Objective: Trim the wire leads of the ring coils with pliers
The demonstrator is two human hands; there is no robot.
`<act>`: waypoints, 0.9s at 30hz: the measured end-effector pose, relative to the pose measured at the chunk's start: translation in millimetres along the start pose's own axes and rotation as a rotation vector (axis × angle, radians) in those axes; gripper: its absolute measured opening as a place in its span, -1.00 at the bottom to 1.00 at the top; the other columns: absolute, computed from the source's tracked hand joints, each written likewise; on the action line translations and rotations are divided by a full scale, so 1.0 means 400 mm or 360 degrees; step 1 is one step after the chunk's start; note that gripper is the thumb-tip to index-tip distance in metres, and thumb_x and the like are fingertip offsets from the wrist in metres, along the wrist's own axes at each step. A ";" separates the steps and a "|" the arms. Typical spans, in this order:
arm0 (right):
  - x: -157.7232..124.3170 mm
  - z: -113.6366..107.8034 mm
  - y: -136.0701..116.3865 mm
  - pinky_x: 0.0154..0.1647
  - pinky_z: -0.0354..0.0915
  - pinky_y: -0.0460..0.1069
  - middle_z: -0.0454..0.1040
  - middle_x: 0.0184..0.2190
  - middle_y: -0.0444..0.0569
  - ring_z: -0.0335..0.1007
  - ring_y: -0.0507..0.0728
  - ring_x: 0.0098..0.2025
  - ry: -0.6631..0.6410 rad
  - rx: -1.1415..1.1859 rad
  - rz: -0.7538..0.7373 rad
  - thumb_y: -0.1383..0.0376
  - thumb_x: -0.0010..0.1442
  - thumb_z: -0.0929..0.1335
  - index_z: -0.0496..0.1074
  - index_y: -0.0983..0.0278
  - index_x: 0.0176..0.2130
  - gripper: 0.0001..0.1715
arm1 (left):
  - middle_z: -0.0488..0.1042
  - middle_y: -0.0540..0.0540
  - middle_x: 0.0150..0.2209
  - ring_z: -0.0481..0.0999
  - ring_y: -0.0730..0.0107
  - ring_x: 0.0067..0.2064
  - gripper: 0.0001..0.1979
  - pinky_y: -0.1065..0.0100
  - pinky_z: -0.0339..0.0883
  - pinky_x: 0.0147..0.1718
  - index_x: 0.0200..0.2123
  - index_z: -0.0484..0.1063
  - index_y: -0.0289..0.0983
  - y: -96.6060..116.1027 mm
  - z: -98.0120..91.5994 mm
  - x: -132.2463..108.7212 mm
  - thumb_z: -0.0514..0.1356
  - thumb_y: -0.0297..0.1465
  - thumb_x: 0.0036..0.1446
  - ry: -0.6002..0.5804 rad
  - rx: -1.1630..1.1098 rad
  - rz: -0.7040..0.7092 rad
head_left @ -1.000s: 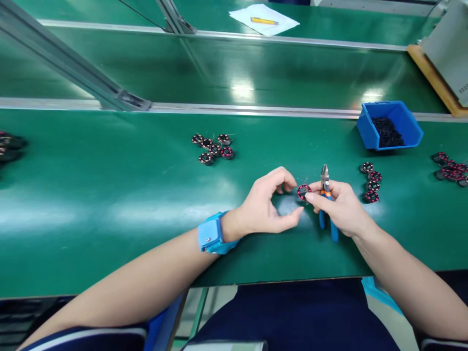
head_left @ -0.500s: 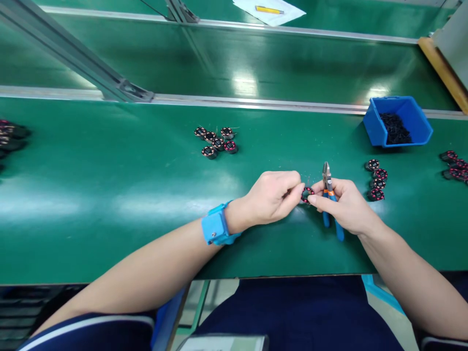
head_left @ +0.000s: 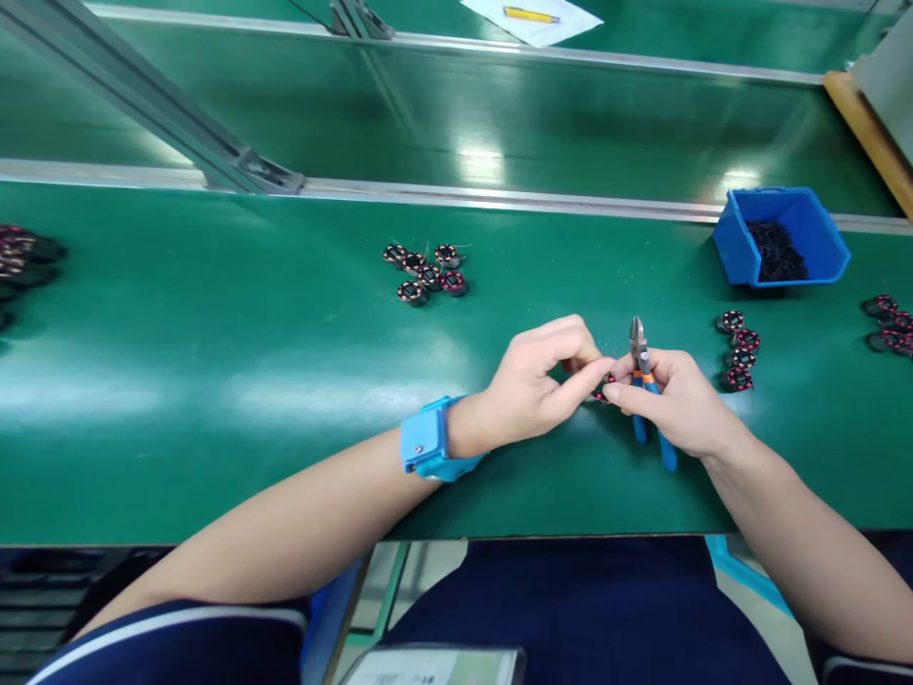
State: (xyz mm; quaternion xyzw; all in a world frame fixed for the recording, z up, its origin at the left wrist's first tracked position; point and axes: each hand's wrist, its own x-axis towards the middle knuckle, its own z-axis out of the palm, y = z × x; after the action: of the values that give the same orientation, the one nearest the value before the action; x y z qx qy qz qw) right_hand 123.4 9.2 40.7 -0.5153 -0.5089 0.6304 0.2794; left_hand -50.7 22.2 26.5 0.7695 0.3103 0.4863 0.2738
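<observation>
A small wound ring [head_left: 603, 388], dark with red and copper patches, is between my two hands and mostly covered by fingers. My right hand [head_left: 674, 400] pinches its right side between thumb and fingers. The same hand also holds diagonal cutters [head_left: 666, 447], jaws pointing away from me, blue and orange handles hanging below the palm. Thumb and forefinger of my left hand [head_left: 546, 381] are pressed together over the ring's upper left edge; what they grip is too small to make out. A blue strap [head_left: 428, 440] circles my left wrist.
Several similar wound rings [head_left: 429, 276] lie in a cluster ahead, a short column of rings [head_left: 739, 360] to the right, and more at both table edges. A blue bin [head_left: 734, 249] holds black pieces. A metal rail [head_left: 456, 198] crosses behind, with a slanting post [head_left: 164, 105].
My left hand has shifted right and its fingertips now cover more of the ring, which looks more tilted. The right hand keeps its hold on the ring and the cutters.
</observation>
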 end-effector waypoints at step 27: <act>0.019 0.000 0.016 -0.52 0.20 -0.13 0.35 -0.62 -0.17 0.26 -0.07 -0.56 0.0105 0.0581 0.0245 0.12 -0.23 0.55 0.35 0.36 -0.41 -0.51 | 0.32 0.01 -0.58 0.31 0.60 -0.55 -0.71 0.51 0.24 -0.55 -0.53 0.34 -0.33 -0.010 -0.007 -0.013 0.28 -0.31 0.13 0.0636 -0.0494 -0.0607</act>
State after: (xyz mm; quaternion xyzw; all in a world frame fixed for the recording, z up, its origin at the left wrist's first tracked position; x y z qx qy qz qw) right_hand 122.2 13.8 32.1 -0.5141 -0.3359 0.7143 0.3357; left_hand -55.8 21.2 21.7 0.5357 0.4188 0.6094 0.4078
